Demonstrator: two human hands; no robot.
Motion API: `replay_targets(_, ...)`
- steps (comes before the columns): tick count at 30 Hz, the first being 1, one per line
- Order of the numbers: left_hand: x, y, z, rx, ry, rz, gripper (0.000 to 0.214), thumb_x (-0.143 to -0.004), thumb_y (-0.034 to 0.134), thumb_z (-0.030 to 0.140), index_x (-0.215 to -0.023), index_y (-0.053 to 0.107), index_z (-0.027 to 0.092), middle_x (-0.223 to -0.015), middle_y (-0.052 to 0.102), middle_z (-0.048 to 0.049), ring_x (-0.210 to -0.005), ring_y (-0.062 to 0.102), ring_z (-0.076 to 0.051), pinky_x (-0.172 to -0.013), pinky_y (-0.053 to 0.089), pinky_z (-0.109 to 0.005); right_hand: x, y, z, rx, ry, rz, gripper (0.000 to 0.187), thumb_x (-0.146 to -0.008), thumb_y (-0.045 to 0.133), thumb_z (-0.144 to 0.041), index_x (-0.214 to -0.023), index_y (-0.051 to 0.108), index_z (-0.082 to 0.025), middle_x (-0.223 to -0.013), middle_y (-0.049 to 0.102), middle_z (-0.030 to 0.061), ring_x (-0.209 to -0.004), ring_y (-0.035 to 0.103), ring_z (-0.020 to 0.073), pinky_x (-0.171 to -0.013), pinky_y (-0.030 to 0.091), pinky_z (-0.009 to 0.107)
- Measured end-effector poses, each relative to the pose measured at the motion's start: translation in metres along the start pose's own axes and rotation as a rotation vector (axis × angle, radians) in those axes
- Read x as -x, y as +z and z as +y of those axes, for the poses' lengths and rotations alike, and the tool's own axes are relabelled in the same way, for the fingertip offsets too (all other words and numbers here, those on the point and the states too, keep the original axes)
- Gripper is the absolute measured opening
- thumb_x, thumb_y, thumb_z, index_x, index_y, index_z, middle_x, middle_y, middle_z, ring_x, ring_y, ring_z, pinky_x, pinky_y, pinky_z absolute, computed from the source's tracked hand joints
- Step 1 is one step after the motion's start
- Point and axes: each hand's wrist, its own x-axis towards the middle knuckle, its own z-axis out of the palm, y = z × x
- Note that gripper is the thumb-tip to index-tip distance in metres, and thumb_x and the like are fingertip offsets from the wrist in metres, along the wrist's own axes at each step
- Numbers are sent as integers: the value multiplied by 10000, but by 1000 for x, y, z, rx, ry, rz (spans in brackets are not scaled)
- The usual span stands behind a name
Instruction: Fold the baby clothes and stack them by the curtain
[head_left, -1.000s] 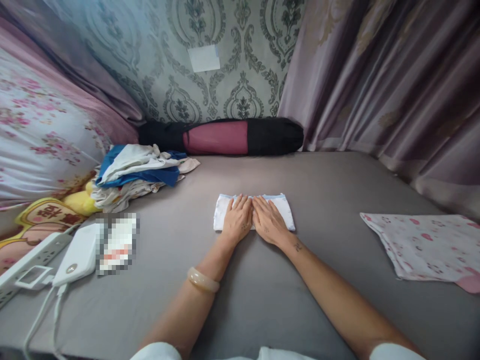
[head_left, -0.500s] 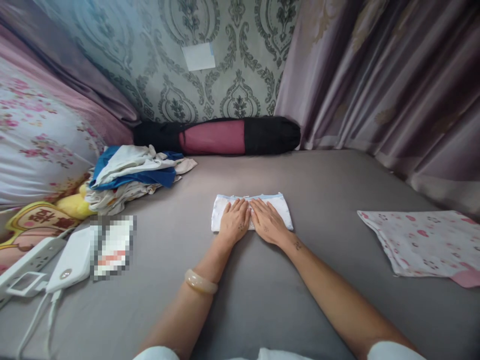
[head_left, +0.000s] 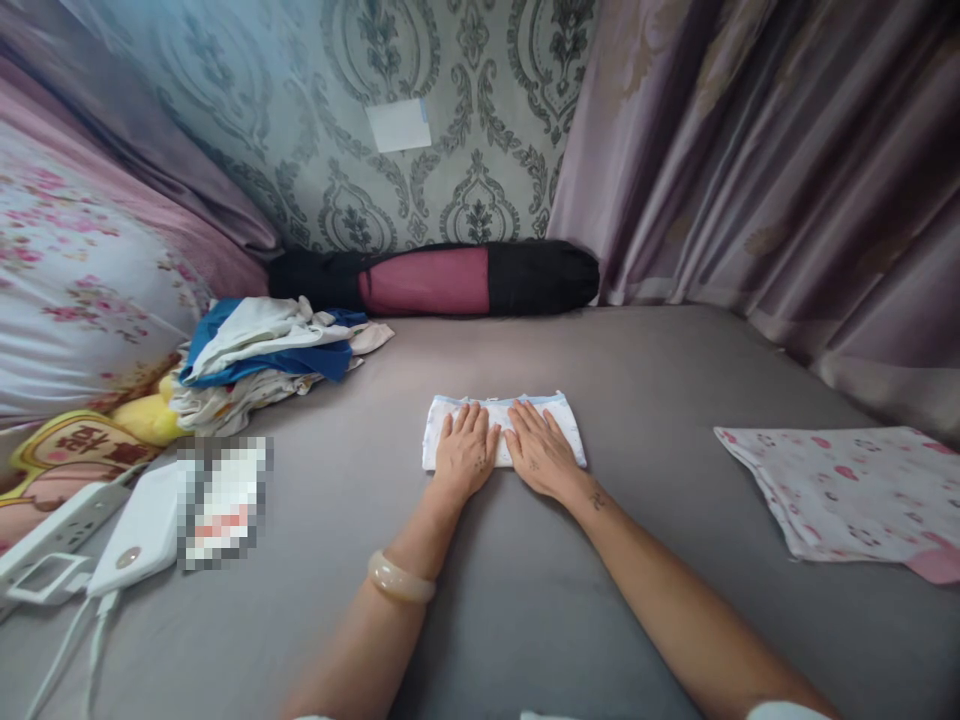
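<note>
A small white folded cloth with a pale blue edge (head_left: 562, 420) lies in the middle of the grey bed sheet (head_left: 525, 600). My left hand (head_left: 465, 452) lies flat on its left half with fingers stretched out. My right hand (head_left: 538, 450) lies flat on its right half, fingers stretched out, close beside the left. Both palms press on the cloth and neither grips it. A pale bangle sits on my left wrist.
A pile of loose clothes (head_left: 262, 355) lies at the left. A folded pink-patterned cloth (head_left: 847, 490) lies at the right. A black and maroon roll (head_left: 435, 280) rests against the wall. A white charger and power strip (head_left: 112, 525) lie at front left. Curtains hang at right.
My hands have slid slightly toward me over the cloth and a small gap has opened between them. The view has shifted a little.
</note>
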Motion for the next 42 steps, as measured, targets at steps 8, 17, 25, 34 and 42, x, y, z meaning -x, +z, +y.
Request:
replay_targets(8, 1, -1, -5, -46, -71, 52, 530, -1013, 226, 385, -1380, 500, 119, -1485, 446, -125, -1405, 368, -278, -1167, 248, -513, 3, 1, 5, 69, 53, 44, 577, -1008, 218, -350, -1462, 386, -36, -1547, 323, 150, -1447, 261, 256, -1188, 159, 450)
replay_targets(17, 2, 1, -7, -50, -60, 12, 554, -1012, 206, 395, -1408, 468, 110, -1505, 416, -127, -1412, 353, -289, -1161, 256, -525, 3, 1, 6, 65, 46, 14, 593, -1007, 196, -357, -1472, 362, -29, -1553, 312, 146, -1447, 261, 256, -1184, 165, 453)
replay_targets(25, 3, -1, -14, -82, -127, 89, 544, -1008, 221, 395, -1386, 497, 117, -1472, 461, -150, -1402, 372, -282, -1171, 230, -510, 6, 0, 10, 111, 86, 86, 576, -982, 229, -299, -1458, 379, -9, -1546, 329, 155, -1445, 258, 263, -1187, 139, 464)
replay_targets(34, 3, -1, -15, -106, -116, 15, 586, -1008, 200, 422, -1430, 442, 95, -1504, 410, -160, -1424, 329, -292, -1169, 231, -523, 5, 3, 12, 112, 94, 30, 585, -984, 215, -308, -1466, 363, -11, -1554, 315, 145, -1447, 255, 261, -1186, 152, 460)
replay_targets(42, 4, -3, -25, -113, -166, 20, 565, -1001, 219, 417, -1451, 423, 142, -1530, 373, -145, -1446, 276, -309, -1172, 214, -545, 8, 0, 18, 151, 149, 88, 560, -952, 270, -246, -1444, 400, -13, -1543, 336, 158, -1442, 267, 273, -1179, 169, 481)
